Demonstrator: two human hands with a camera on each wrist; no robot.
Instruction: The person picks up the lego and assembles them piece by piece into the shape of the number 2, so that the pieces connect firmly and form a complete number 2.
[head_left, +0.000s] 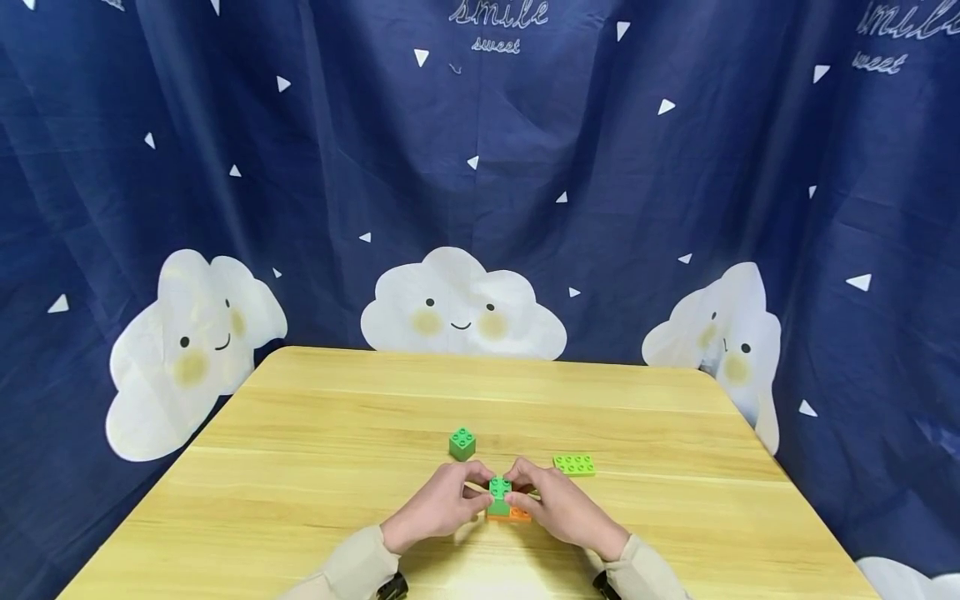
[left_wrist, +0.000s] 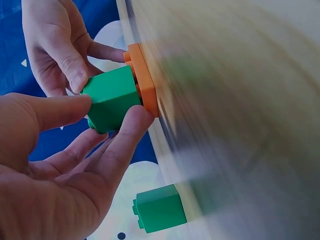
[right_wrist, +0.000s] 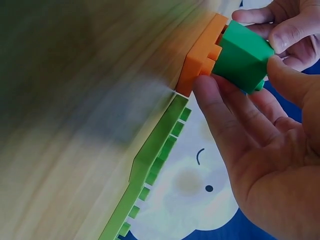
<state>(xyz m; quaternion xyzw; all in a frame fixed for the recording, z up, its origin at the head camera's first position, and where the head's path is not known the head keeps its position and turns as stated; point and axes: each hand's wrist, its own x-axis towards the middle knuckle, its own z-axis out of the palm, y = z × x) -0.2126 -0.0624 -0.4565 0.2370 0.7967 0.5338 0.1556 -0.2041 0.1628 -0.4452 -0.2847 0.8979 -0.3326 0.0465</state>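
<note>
Between both hands, a green square building brick (head_left: 499,505) with studs on top sits at the left part of a flat orange brick (left_wrist: 145,82). My left hand (head_left: 438,502) pinches the green brick from the left, thumb nearer me and fingers behind. From the right, my right hand (head_left: 564,505) pinches the same brick with thumb and fingers. The left wrist view shows orange studs and a narrow gap between the two bricks, the green one slightly tilted. One fingertip of the right hand touches the orange brick's edge in the right wrist view.
A second green brick (head_left: 462,446) stands upright on the wooden table (head_left: 300,467), beyond my left hand. Farther right lies a flat lime-green brick (head_left: 574,465), just past my right hand. A dark blue curtain (head_left: 480,208) with clouds hangs behind the table's far edge.
</note>
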